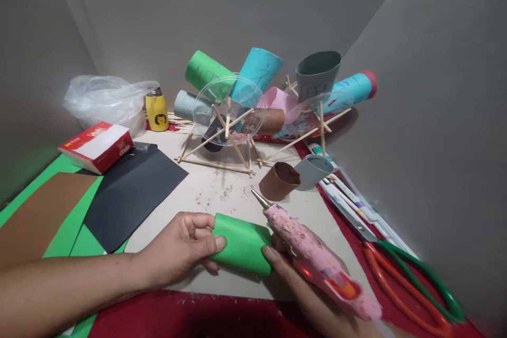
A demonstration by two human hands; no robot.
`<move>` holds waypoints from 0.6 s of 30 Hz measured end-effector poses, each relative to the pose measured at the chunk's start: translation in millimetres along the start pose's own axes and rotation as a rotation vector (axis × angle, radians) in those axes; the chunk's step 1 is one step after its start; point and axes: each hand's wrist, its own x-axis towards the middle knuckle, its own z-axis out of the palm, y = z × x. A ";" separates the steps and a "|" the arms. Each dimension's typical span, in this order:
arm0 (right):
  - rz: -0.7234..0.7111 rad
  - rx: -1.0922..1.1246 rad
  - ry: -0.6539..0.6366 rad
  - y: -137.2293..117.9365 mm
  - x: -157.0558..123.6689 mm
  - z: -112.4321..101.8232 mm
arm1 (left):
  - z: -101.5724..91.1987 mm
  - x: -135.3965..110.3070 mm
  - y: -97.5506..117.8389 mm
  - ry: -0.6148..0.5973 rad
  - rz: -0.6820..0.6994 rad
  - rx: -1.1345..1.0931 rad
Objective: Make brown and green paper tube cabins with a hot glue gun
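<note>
A piece of green paper (242, 245), curled into a tube shape, is held low over the pale sheet. My left hand (194, 245) pinches its left end, thumb on the front and fingers behind. At the other end, the thumb of my right hand (295, 280) presses on the green paper. That hand also has a pink hot glue gun (312, 253) lying across it, its metal nozzle pointing up and left and a red light glowing on its side. Most of my right fingers are hidden behind the glue gun. Just beyond the nozzle lie a brown paper tube (275, 182) and a pale grey-blue tube (313, 171).
A stick-and-plastic wheel frame (227, 116) carrying coloured paper tubes stands at the back. Large scissors (400, 269) and markers (360, 203) lie right. Black paper (134, 198), brown paper (51, 216), a red box (97, 145), a yellow bottle (157, 111) and a plastic bag (105, 100) are left.
</note>
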 end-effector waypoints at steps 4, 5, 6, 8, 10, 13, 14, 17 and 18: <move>-0.002 0.021 -0.005 -2.3 0.5 0.1 | -0.2 -0.6 -1.3 0.022 0.025 -0.009; -0.002 0.025 -0.002 -3.2 1.1 0.1 | -0.4 -0.8 -1.7 0.019 0.028 -0.013; -0.004 0.028 -0.003 -4.2 1.7 -0.1 | -0.6 -1.0 -2.1 0.011 0.027 -0.018; -0.008 0.038 -0.014 -6.0 3.2 -0.7 | -1.1 -1.3 -2.1 -0.011 0.016 -0.028; -0.011 0.051 -0.029 -7.1 4.4 -1.4 | -1.5 -1.6 -1.4 -0.018 0.002 -0.031; -0.006 0.064 -0.042 -6.9 5.4 -2.2 | -1.6 -1.6 0.4 0.002 -0.012 -0.027; 0.002 0.071 -0.047 -6.6 5.6 -2.4 | -1.5 -1.4 1.2 0.012 -0.014 -0.029; 0.033 0.091 -0.035 -6.1 6.9 -3.5 | -2.5 0.4 4.9 0.049 -0.016 -0.064; 0.040 0.089 -0.018 -6.4 7.8 -4.2 | -3.9 1.6 7.1 0.067 -0.018 -0.086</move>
